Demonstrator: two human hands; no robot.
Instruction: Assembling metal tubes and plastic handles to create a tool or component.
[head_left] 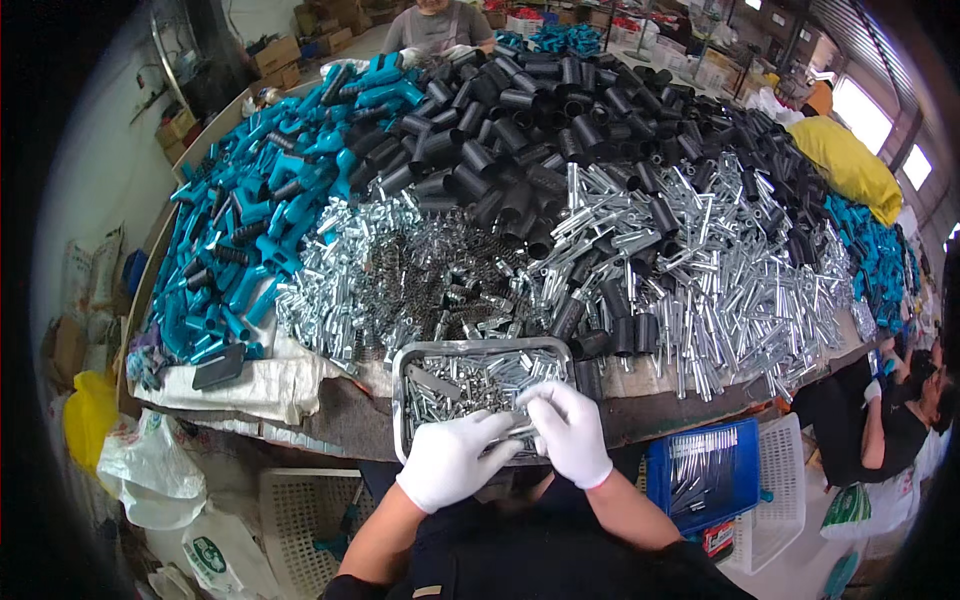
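My left hand (455,462), in a white glove, is closed, with its thumb and fingers pinching a small silver metal part (522,431) over the near edge of a metal tray. Close by on the right, my white-gloved right hand (568,432) has its fingers curled in at the same part. The gloves hide much of the part, so its exact kind is unclear. Beneath the hands, the rectangular tray (398,385) holds many small screw-like and pin-like pieces (470,385). A flat grey metal strip (433,382) lies among them.
Beyond the tray spread heaps of silver metal rods (710,290), dark springs (440,275), black tubes (520,130) and teal plastic housings (270,220). A blue bin (755,485) and a white basket (300,520) stand below the table. Other people (440,30) are nearby.
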